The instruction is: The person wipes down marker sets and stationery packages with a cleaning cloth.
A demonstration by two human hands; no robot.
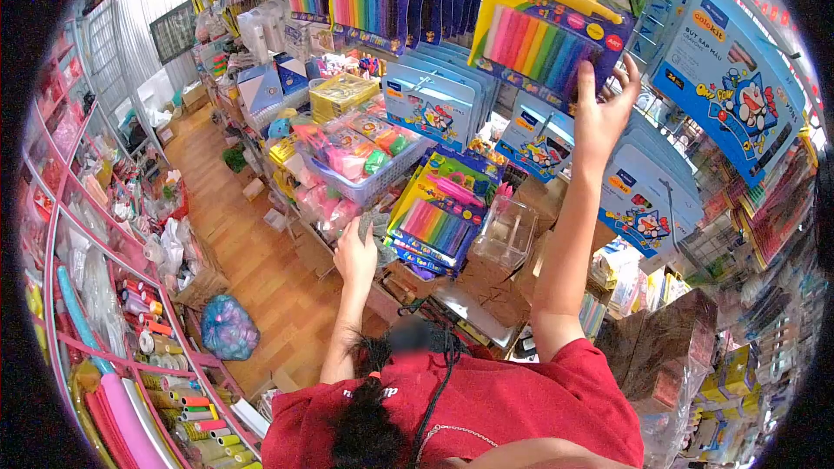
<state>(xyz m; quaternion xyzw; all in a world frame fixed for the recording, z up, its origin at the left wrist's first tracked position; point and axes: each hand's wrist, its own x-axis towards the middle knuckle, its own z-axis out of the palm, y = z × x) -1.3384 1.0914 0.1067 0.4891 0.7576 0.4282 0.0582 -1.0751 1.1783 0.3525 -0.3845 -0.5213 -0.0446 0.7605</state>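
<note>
At the upper right, my right hand (604,108) is raised against the lower edge of a hanging clay pack (543,30) with rainbow sticks. Its thumb and fingers are apart at the pack's corner; whether they grip it is unclear. Lower and to the left, my left hand (356,252) is beside a stack of similar rainbow packs (439,213), with a small dark grey item between its thumb and fingers. A clear plastic box (506,230) stands right of that stack. Behind the stack is a lavender basket (373,175) of bagged goods.
Blue crayon packs (730,78) hang at the right, and more blue packs (430,108) hang behind the basket. Pink-framed shelves (113,265) with rolls line the left. A bag of blue and purple items (228,327) lies on the wooden floor (252,252).
</note>
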